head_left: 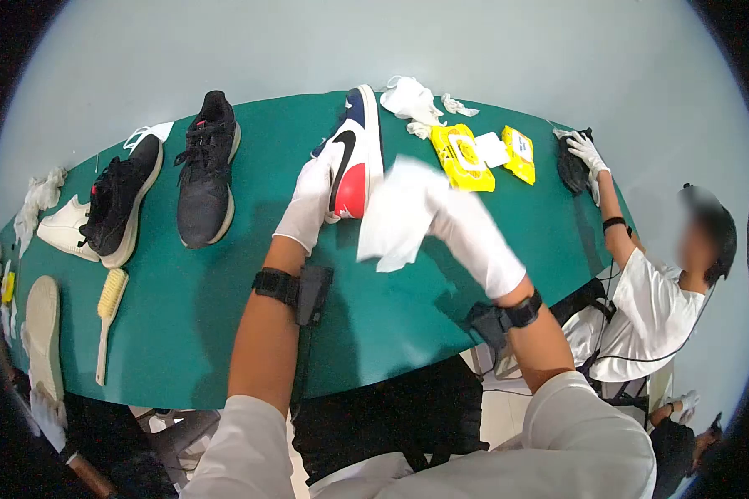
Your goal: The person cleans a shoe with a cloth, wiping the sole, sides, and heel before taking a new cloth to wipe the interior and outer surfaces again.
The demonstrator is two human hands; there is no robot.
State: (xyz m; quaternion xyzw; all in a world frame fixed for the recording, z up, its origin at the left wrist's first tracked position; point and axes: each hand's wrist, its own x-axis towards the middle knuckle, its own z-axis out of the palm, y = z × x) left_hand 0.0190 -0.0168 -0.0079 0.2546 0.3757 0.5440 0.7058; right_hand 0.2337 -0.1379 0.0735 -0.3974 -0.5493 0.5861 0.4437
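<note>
A white, navy and red sneaker (354, 154) with a black swoosh lies on its side on the green table, toe pointing away from me. My left hand (310, 195), in a white glove, grips it at the ankle opening, with the fingers partly hidden behind the shoe. In my right hand (443, 208), also gloved, hangs a white wipe (394, 220). The wipe spreads beside the red heel and overlaps its edge in this view. Two yellow wipe packs, one larger (464, 158) and one smaller (519, 155), lie beyond my right hand.
Black sneakers (208, 170), (123, 195) and a cream shoe (68, 229) stand left on the green table (258, 333), near a brush (108, 308). Crumpled wipes (411, 101) lie at the back. At right, a person's gloved hand (587, 154) holds a black shoe (571, 166); at left, another gloved hand (48, 416) touches a sole (43, 324).
</note>
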